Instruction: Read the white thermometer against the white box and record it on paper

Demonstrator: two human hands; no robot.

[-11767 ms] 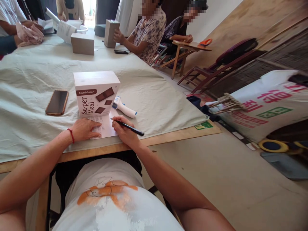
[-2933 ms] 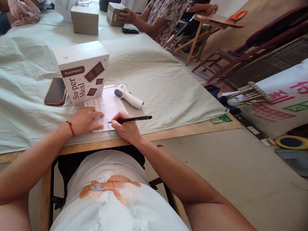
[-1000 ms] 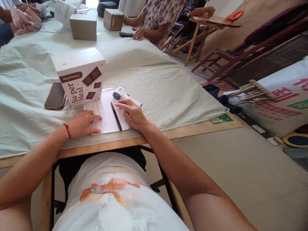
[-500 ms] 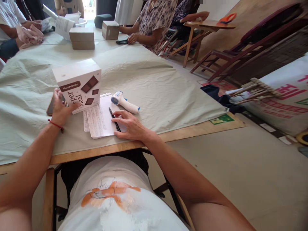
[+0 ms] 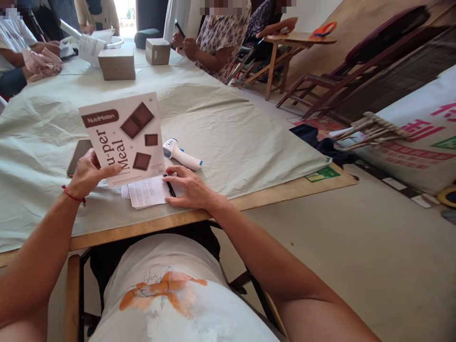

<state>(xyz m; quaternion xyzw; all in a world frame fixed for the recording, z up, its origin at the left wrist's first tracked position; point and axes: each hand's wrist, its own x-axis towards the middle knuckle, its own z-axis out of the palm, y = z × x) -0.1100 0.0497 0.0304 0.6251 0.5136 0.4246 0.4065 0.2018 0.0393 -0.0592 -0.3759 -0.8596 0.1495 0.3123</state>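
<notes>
My left hand [image 5: 87, 173] grips the lower left of a white NutriMotion box [image 5: 133, 156], its thumb across the front. The printed face, with brown bars on it, is turned towards me, and the box is tilted. My right hand [image 5: 194, 189] rests at the table edge, its curled fingers and thumb around a black pen [image 5: 171, 188]. Beneath the pen lie sheets of paper [image 5: 144, 192] covered in small writing, partly hidden by the box. A white and blue infrared thermometer [image 5: 183, 155] lies beyond my right hand. Beside my left hand is a phone [image 5: 77, 154], partly covered.
A pale cloth [image 5: 213, 128] covers the table. Two cardboard boxes [image 5: 117, 65] stand towards the far end, near a white basin [image 5: 119, 40]. Several people sit around; one with a patterned top [image 5: 217, 45] holds a phone [image 5: 180, 29]. A folding chair [image 5: 335, 76] leans at the right.
The box has been raised and tipped so that its front faces me more squarely. Across the table, a person has lifted a phone off the cloth. My right hand stays at the pen.
</notes>
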